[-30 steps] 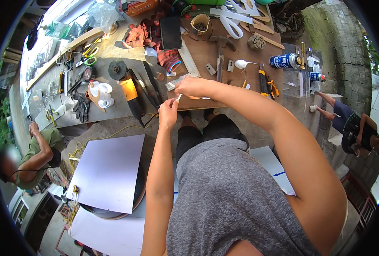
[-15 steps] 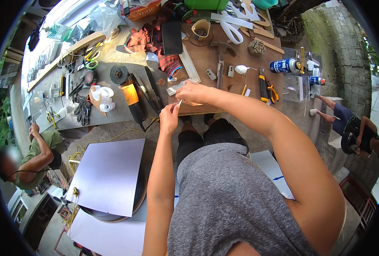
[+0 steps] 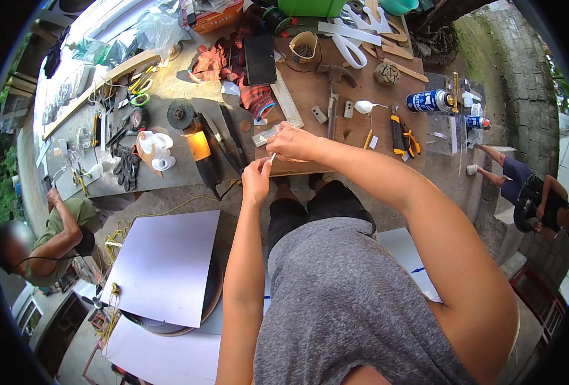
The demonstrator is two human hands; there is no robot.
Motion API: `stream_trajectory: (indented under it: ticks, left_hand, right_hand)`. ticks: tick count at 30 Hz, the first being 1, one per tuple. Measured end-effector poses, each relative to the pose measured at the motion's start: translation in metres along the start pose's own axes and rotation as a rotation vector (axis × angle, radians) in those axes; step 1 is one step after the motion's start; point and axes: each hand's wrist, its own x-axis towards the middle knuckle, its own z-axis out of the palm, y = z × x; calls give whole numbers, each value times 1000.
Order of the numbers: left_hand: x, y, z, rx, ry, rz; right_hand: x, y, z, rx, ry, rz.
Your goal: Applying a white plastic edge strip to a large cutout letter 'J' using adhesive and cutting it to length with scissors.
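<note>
At the near edge of the workbench (image 3: 355, 144), my two hands are close together. My left hand (image 3: 256, 183) is closed in a pinch on a small white piece (image 3: 272, 157), whose tip sticks up from the fingertips. My right hand (image 3: 292, 142) is just beyond it, with its fingers curled in and mostly hidden; I cannot make out what they hold. A pale, partly see-through strip (image 3: 264, 136) shows beside the right fingertips; whether they touch it is unclear. Past the right hand lie a hammer (image 3: 333, 96) and two small metal blocks (image 3: 348, 110).
An angle grinder (image 3: 198, 146) lies left of my hands. Red work gloves (image 3: 257, 101), a dark phone (image 3: 260, 59) and a cup (image 3: 303, 46) stand farther back. Pliers (image 3: 413, 142) and a spray can (image 3: 429, 101) are on the right. Other people are at both sides.
The whole view has shifted slightly. Both hands stay at the bench edge, nearly as before, the left still pinching the small white piece.
</note>
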Motion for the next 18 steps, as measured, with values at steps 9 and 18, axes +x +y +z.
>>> stream_trajectory:
  ticks: [9,18]
  left_hand:
    - [1,-2,0,-5,28,56]
    - [-3,2,-1,-3,16,8]
  right_hand:
    - [0,-1,-2,23,21,-7]
    - [-1,2,-3,80,-14,-36]
